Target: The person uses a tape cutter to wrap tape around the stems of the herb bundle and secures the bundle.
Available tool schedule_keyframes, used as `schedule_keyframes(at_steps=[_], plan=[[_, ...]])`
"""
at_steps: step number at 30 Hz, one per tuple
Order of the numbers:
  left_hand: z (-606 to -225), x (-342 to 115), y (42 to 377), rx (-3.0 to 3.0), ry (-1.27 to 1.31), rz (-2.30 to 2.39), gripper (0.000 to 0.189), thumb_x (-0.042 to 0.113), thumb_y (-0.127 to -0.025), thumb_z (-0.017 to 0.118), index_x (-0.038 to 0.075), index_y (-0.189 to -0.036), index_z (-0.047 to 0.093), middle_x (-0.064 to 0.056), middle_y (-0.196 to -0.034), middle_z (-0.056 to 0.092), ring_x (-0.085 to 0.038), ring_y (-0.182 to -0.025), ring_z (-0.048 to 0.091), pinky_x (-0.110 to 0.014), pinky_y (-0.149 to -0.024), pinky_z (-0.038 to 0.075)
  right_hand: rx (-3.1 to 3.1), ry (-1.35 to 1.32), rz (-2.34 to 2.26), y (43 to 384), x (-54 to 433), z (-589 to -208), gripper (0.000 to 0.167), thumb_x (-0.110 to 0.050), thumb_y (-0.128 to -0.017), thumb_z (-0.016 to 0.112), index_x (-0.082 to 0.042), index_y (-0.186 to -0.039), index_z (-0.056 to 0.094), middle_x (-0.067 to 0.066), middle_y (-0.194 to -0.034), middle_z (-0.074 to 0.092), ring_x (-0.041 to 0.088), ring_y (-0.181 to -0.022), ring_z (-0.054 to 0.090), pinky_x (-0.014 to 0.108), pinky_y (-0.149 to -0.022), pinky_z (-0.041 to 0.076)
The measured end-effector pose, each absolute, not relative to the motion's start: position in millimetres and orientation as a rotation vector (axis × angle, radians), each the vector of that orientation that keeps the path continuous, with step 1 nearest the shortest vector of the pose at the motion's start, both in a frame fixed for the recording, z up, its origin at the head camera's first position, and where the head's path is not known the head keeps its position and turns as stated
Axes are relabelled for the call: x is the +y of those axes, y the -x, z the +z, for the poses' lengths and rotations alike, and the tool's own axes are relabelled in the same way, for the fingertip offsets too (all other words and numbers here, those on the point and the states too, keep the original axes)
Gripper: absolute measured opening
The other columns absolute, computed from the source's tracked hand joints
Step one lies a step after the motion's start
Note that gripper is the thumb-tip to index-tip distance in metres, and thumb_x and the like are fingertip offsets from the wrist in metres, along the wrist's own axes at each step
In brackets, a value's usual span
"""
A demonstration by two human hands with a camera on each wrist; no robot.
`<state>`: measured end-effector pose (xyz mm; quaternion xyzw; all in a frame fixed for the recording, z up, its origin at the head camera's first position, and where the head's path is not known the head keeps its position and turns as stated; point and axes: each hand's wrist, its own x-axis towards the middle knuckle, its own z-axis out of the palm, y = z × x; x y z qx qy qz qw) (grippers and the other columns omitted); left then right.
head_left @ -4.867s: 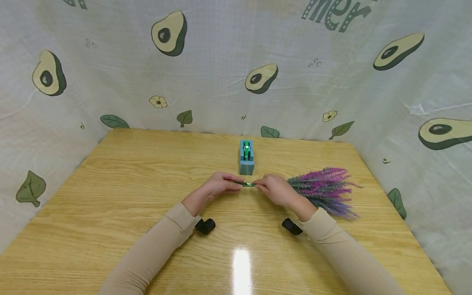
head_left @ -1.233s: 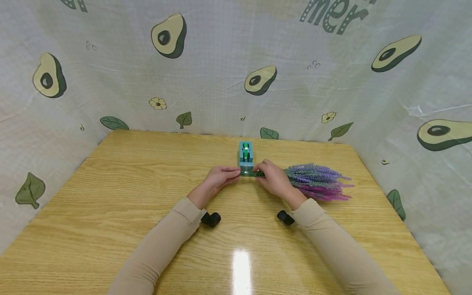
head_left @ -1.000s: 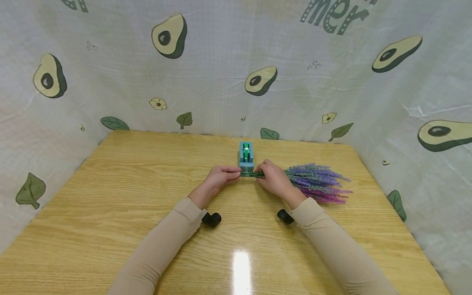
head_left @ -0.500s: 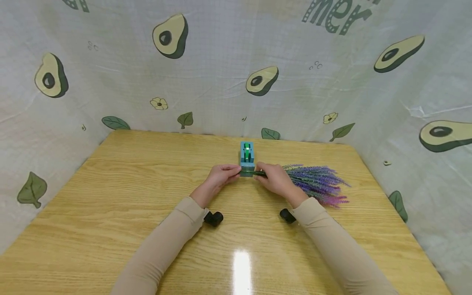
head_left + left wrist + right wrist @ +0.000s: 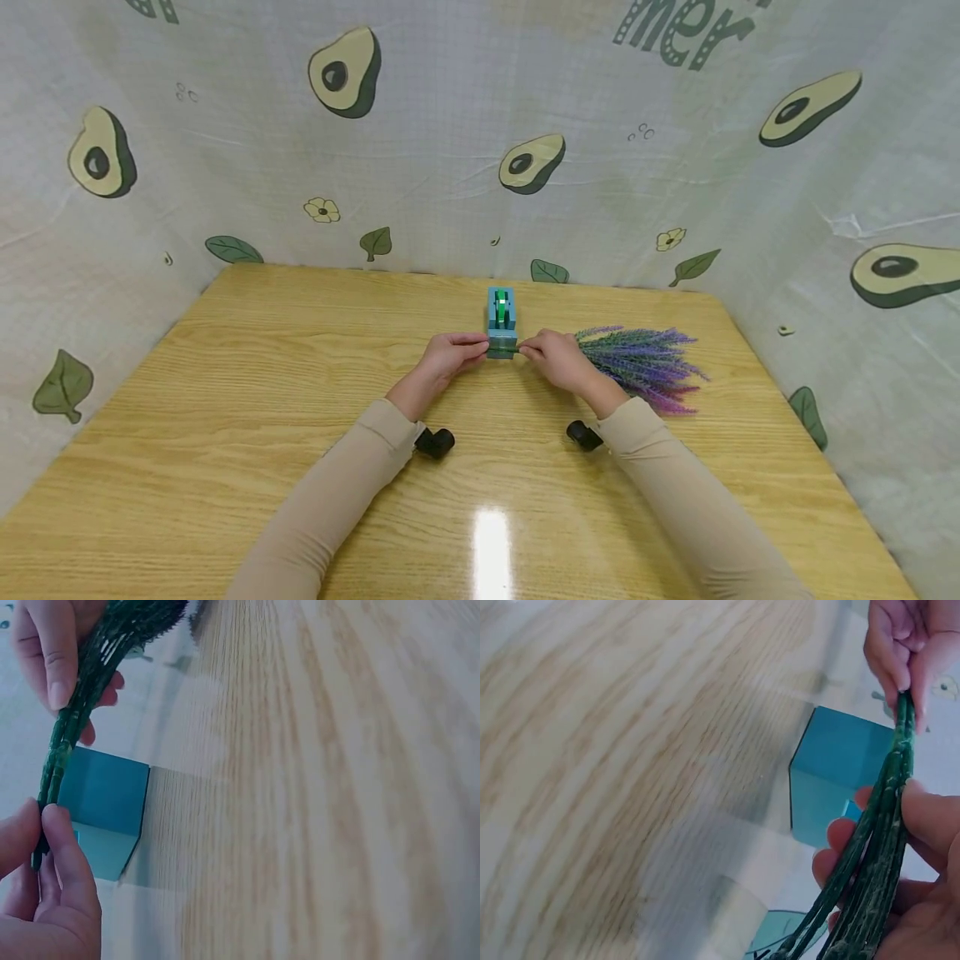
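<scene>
A bunch of lavender [image 5: 637, 367] with purple and magenta heads lies sideways, its heads to the right. My left hand [image 5: 448, 360] pinches the cut ends of its green stems [image 5: 56, 769] between thumb and fingers. Further up the bunch, my right hand [image 5: 561, 360] holds the stems with thumb and curled fingers. Between the two hands a shiny band shows on the stems in the right wrist view. Just beyond the stems stands a blue tape dispenser [image 5: 502, 343] carrying a green roll of tape [image 5: 502, 305].
The wooden table [image 5: 322, 333] spreads around both hands. A pale cloth with avocado prints [image 5: 435, 150] hangs behind and at the sides. Black wrist cameras [image 5: 435, 444] sit below the cuffs.
Over the last seconds the hands have shifted away from me to the dispenser's front. The bunch has turned about its length: magenta heads that were on top are now at the lower side.
</scene>
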<state>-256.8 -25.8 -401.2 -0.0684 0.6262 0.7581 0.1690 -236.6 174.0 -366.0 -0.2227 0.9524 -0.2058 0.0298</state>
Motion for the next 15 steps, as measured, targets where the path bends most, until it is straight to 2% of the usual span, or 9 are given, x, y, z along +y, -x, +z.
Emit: schedule_keyframes(at_steps=[7,11,15], plan=[[-401.9,-23.6,256.8,1.745,0.137,2.194,0.037,-0.002,-0.090,0.057,-0.002,-0.128,0.053,-0.018,-0.122,0.057,-0.024,-0.111,0.056,-0.034,-0.092,0.046,2.967,0.684,-0.673,238.1,172.9,-366.2,0.023,-0.014,-0.096,0.054,-0.001,-0.107,0.069,0.010,-0.092,0.062,0.024,-0.082,0.057,0.045,-0.080,0.043],[-402.6,-21.0,257.4,1.762,0.115,2.176,0.037,-0.001,-0.091,0.057,-0.001,-0.129,0.053,-0.017,-0.124,0.056,-0.025,-0.113,0.054,-0.034,-0.093,0.045,2.985,0.670,-0.683,238.9,172.3,-366.5,0.021,-0.013,-0.095,0.056,-0.001,-0.107,0.068,0.010,-0.093,0.061,0.025,-0.083,0.055,0.048,-0.084,0.041],[-403.8,-17.4,258.0,1.798,0.087,2.146,0.040,0.004,-0.089,0.063,0.000,-0.128,0.054,-0.017,-0.124,0.055,-0.024,-0.111,0.056,-0.033,-0.093,0.045,2.971,0.640,-0.686,238.4,172.2,-367.8,0.023,-0.014,-0.094,0.057,-0.001,-0.111,0.066,0.011,-0.097,0.059,0.025,-0.085,0.055,0.047,-0.083,0.042]])
